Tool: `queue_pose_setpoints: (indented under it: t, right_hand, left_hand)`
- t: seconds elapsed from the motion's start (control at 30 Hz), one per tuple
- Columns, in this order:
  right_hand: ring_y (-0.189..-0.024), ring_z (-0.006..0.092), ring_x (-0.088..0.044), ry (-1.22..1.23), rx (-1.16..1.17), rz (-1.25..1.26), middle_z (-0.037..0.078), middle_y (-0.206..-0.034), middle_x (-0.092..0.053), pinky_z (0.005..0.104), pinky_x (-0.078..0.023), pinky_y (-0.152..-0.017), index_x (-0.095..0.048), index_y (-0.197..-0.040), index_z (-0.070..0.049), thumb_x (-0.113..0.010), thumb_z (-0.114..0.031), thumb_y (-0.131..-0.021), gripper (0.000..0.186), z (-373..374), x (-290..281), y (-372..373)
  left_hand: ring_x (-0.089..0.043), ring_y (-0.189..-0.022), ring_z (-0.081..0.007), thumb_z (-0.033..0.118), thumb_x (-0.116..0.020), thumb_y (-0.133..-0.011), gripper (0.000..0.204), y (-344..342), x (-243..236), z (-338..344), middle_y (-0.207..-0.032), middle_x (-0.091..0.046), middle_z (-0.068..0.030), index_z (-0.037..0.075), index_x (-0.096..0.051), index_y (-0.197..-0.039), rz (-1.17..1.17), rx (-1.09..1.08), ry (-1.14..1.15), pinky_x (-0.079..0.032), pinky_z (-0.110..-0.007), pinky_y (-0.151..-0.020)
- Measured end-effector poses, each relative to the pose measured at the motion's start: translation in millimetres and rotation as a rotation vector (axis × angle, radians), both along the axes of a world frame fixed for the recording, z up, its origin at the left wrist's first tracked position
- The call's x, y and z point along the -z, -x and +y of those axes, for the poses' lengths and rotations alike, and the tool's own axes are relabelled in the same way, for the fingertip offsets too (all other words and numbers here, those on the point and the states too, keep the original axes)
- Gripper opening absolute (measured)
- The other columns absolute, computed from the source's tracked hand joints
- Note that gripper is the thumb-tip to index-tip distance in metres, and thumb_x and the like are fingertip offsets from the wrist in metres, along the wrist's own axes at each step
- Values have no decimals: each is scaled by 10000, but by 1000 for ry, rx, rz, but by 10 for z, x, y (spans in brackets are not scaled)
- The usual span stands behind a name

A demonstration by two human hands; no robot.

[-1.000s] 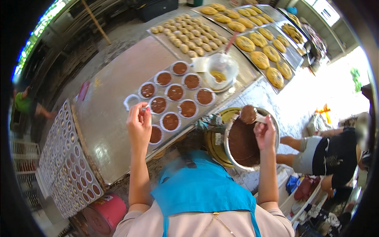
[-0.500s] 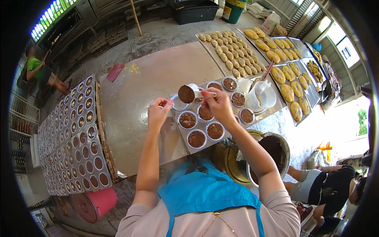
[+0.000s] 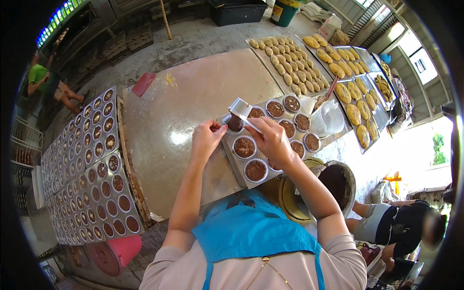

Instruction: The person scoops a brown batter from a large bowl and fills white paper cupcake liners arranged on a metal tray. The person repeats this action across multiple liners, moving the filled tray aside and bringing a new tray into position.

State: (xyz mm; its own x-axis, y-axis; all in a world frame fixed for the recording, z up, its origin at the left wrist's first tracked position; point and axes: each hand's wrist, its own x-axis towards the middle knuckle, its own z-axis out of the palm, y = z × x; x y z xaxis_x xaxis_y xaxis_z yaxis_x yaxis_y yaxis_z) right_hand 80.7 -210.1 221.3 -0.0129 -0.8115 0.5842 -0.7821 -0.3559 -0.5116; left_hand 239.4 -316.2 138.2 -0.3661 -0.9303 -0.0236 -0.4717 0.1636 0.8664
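Observation:
My right hand (image 3: pixel 273 140) grips the handle of a white measuring cup (image 3: pixel 240 108), which is tipped over the far-left well of a muffin pan (image 3: pixel 238 173). Brown batter (image 3: pixel 235 123) drops from the cup into the paper liner there. Beside that liner is my left hand (image 3: pixel 209 138), its thumb and finger pinched at the rim; whatever they hold is too small to make out. Other wells carry white fluted liners filled with brown batter (image 3: pixel 244 146). My right hand and forearm hide part of the pan.
A clear pitcher (image 3: pixel 328 118) stands right of the pan. Trays of dough pieces (image 3: pixel 290 67) and long loaves (image 3: pixel 354 113) lie at far right. Filled muffin pans (image 3: pixel 104 176) line the left. A red scraper (image 3: pixel 143 84) rests on the table; a batter bucket (image 3: pixel 345 186) stands below. Two people are nearby.
The measuring cup has tipped over and batter now falls into the far-left liner. My left hand has moved right, up to that liner. The whole pan appears further right in view.

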Motion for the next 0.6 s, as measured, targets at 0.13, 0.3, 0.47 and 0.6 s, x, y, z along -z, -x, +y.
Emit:
queue_pose_setpoints:
  t: [0.13, 0.3, 0.47, 0.6]
  right_hand:
    - [-668, 300, -563, 0, 38, 51, 126, -747, -563, 376, -468, -586, -585, -957, -24, -645, -47, -799, 171, 54, -112, -41]
    - [-677, 272, -564, 31, 48, 101, 115, -741, -558, 363, -470, -590, -585, -1003, -2, -659, -29, -779, 237, 84, -178, -85]
    - [-593, 242, -521, 165, 46, 103, 103, -695, -538, 326, -437, -542, -613, -1048, -16, -699, -5, -741, 319, 70, -165, -90]
    - [-635, 249, -539, 146, 90, 80, 107, -721, -549, 342, -451, -573, -603, -1065, -3, -686, 9, -735, 341, 108, -57, -73]
  left_hand:
    - [-616, -620, -192, 272, -708, -742, 269, 15, -22, -9, -687, -650, -100, 11, -664, -791, -42, 18, -10, -469, -312, -602]
    - [-627, -641, -220, 240, -667, -741, 239, 28, -4, -29, -701, -653, -115, 6, -662, -792, -49, 43, 17, -475, -325, -619]
    - [-625, -641, -226, 228, -639, -739, 233, 40, 25, -44, -696, -647, -124, 1, -653, -787, -44, 48, -10, -475, -330, -625]
    - [-609, -619, -211, 221, -636, -744, 231, 50, 58, -34, -681, -639, -118, -5, -647, -788, -27, 33, -39, -470, -321, -619]
